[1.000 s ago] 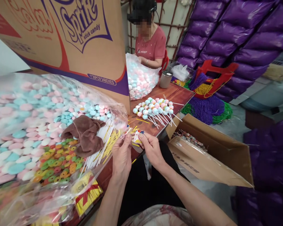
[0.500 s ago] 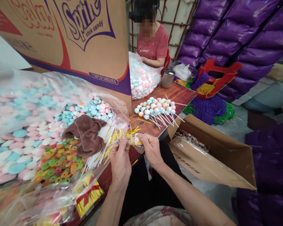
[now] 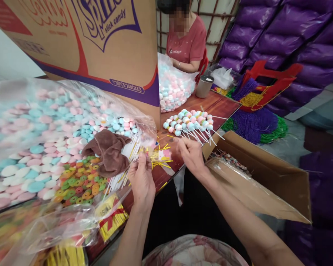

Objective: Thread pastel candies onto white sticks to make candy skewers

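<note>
My left hand (image 3: 141, 179) pinches a small clear plastic bag (image 3: 164, 154) with a printed pink and white end, held over the table. Off to its right, my right hand (image 3: 191, 153) has its thumb and fingers pressed together, apart from the bag; what they hold, if anything, is too small to make out. Yellow twist ties (image 3: 162, 164) lie scattered beneath the bag. Beyond the hands rests a pile of marshmallow skewers (image 3: 190, 121) on white sticks. Left of my left hand are loose white sticks (image 3: 129, 153) and a brown cloth (image 3: 111, 151).
Pastel marshmallows (image 3: 34, 162) and gummy rings (image 3: 80, 181) spread across the left. A tall carton (image 3: 100, 59) stands behind them; an open carton (image 3: 238, 192) sits at right. Across the table (image 3: 224, 103), a person (image 3: 187, 44) sits behind a marshmallow bag (image 3: 173, 87).
My right hand has come off the bag's printed end and moved right. My left hand still holds the bag. The whole view has shifted slightly.
</note>
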Motion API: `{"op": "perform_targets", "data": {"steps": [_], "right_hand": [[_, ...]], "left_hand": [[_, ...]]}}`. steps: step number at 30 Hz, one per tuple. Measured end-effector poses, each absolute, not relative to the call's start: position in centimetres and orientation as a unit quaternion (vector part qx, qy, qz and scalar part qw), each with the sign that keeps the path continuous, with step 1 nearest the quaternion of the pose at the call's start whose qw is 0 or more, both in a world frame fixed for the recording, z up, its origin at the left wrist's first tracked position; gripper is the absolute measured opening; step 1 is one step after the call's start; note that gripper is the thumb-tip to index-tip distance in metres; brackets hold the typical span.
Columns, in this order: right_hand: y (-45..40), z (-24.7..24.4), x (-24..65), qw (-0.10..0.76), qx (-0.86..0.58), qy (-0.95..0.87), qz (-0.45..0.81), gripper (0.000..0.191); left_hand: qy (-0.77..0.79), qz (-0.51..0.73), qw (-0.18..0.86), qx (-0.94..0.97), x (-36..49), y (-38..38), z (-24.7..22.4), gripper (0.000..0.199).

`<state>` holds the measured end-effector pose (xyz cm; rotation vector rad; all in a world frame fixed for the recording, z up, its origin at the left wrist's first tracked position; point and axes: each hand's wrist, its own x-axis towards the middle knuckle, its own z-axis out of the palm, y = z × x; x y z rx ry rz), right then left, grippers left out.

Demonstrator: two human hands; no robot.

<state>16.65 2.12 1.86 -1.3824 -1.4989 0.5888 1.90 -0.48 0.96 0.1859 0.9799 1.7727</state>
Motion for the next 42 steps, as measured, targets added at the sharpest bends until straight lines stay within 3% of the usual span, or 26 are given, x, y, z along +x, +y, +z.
{"op": "perform_targets", "data": {"steps": [4, 7, 9, 13, 17, 20, 24, 35, 42], "right_hand": [[5.4, 2.5, 19.4, 0.358, -0.63, -0.688, -0.05, 0.019], [7.0, 1.7, 20.6, 0.251, -0.644, -0.716, -0.099, 0.016], [7.3, 1.0, 20.9, 0.226, -0.645, -0.724, -0.096, 0.019], [5.6, 0.4, 20.9, 0.338, -0.645, -0.683, -0.055, 0.025], [1.5, 1.0, 20.7, 0.512, -0.598, -0.606, 0.112, 0.017], [-1.6, 1.7, 20.6, 0.558, -0.58, -0.557, 0.206, 0.013], [-3.8, 1.6, 20.7, 0.561, -0.563, -0.562, 0.23, 0.013], [-4.0, 1.8, 22.2, 0.502, -0.53, -0.679, 0.077, 0.01], [-4.0, 2.9, 23.3, 0.468, -0.522, -0.711, 0.048, 0.011]], "left_hand": [[0.397, 0.725, 0.562, 0.042, 1.2, -0.5, 0.6, 0.014], [0.399, 0.714, 0.575, 0.015, 1.0, -0.5, 0.4, 0.012], [0.406, 0.704, 0.583, 0.001, 1.0, -0.4, 0.4, 0.012], [0.417, 0.686, 0.595, -0.033, 0.7, 0.0, 0.5, 0.017], [0.427, 0.674, 0.599, -0.07, 0.2, 0.6, 0.7, 0.023], [0.436, 0.663, 0.601, -0.091, -0.1, 0.9, 0.8, 0.026], [0.447, 0.656, 0.601, -0.096, -0.1, 1.1, 1.0, 0.026], [0.45, 0.666, 0.592, -0.056, -0.3, 0.7, 0.9, 0.019], [0.464, 0.65, 0.602, -0.017, -0.8, 0.7, 0.5, 0.018]]}}
